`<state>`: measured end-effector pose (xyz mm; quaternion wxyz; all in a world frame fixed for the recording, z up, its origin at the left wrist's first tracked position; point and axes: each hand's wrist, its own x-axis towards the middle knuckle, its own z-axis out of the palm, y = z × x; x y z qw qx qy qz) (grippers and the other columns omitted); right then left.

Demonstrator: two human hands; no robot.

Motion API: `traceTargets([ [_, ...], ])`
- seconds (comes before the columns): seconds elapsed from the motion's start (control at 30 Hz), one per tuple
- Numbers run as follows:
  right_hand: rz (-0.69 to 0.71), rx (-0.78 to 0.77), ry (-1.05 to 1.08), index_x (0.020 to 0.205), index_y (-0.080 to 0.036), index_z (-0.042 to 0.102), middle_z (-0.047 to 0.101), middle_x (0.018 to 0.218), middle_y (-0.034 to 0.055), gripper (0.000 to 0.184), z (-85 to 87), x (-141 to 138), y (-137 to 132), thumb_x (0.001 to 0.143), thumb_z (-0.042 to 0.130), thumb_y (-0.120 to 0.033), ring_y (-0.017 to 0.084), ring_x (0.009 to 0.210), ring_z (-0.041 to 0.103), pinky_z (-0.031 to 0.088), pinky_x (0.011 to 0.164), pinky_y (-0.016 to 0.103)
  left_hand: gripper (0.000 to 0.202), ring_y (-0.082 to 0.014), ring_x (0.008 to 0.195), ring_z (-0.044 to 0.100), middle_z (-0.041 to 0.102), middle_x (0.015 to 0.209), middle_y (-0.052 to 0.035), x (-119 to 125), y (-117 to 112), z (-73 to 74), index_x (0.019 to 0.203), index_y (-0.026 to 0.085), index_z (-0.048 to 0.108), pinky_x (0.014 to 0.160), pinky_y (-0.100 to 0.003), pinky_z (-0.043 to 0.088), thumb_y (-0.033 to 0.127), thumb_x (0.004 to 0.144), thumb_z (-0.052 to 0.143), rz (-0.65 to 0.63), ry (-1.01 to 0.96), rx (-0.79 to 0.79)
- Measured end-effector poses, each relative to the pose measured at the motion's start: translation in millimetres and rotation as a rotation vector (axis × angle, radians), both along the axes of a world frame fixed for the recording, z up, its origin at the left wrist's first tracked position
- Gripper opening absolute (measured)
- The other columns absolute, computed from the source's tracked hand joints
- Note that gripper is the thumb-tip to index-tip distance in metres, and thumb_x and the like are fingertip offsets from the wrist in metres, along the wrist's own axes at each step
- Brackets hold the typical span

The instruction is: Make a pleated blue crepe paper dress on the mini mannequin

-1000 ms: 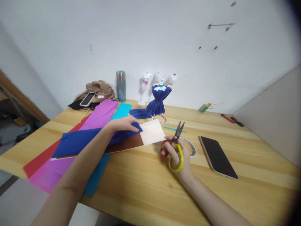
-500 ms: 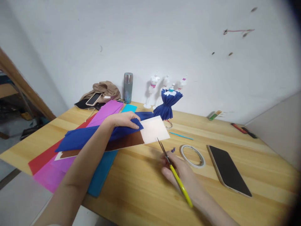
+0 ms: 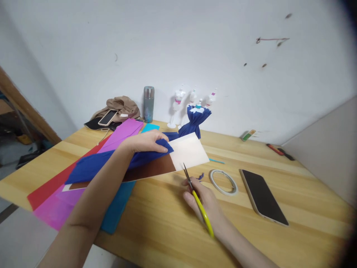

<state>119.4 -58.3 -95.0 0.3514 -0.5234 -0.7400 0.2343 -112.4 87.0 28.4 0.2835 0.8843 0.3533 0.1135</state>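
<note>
My left hand (image 3: pixel 150 142) is closed on the end of a folded strip of dark blue crepe paper (image 3: pixel 95 162), thumb on top. Beneath that strip lies a flat sheet, brown (image 3: pixel 153 167) along much of its length, with a plain white end (image 3: pixel 191 150) sticking out to the right. Yellow-handled scissors (image 3: pixel 202 212) are in my right hand (image 3: pixel 205 199), blades pointing away and up toward the white sheet's lower edge. Small blue scraps (image 3: pixel 200 176) lie just past my right fingers. A small mannequin in a gathered blue paper dress (image 3: pixel 193 121) stands behind the sheet.
Pink (image 3: pixel 119 136), red (image 3: pixel 47 182) and teal paper (image 3: pixel 118 208) lie under my left arm. A tape roll (image 3: pixel 224 182) and a phone (image 3: pixel 263 195) are on the right. At the back stand a thermos (image 3: pixel 148 105), white mini mannequins (image 3: pixel 176 106) and a brown cloth heap (image 3: pixel 125 108).
The white end of the sheet has shifted slightly right and now covers part of the thin blue stick. The scissors stay in my right hand, a little further left. The whole view has turned slightly.
</note>
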Motion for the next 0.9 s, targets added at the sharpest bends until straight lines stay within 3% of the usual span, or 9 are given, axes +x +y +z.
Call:
traceTargets([
  [0.57, -0.042, -0.026, -0.017, 0.087, -0.019, 0.058, 0.051, 0.059, -0.0010, 0.042, 10.9, -4, 0, 0.087, 0.045, -0.059, 0.017, 0.051, 0.048, 0.035, 0.051, 0.029, 0.025, -0.0185, 0.092, 0.062, 0.071, 0.098, -0.0001, 12, -8, 2.0, 0.099, 0.018, 0.070, 0.080, -0.025, 0.043, 0.030, 0.078, 0.064, -0.048, 0.037, 0.016],
  [0.9, -0.060, 0.017, -0.047, 0.090, -0.020, 0.059, 0.053, 0.062, -0.0007, 0.036, 2.7, 0, -1, 0.089, 0.047, -0.054, 0.016, 0.052, 0.049, 0.036, 0.051, 0.028, 0.024, -0.0179, 0.093, 0.063, 0.071, 0.101, -0.0003, 12, -6, 1.0, 0.100, 0.018, 0.071, 0.081, -0.024, 0.043, 0.029, 0.080, 0.064, -0.064, 0.042, 0.003],
])
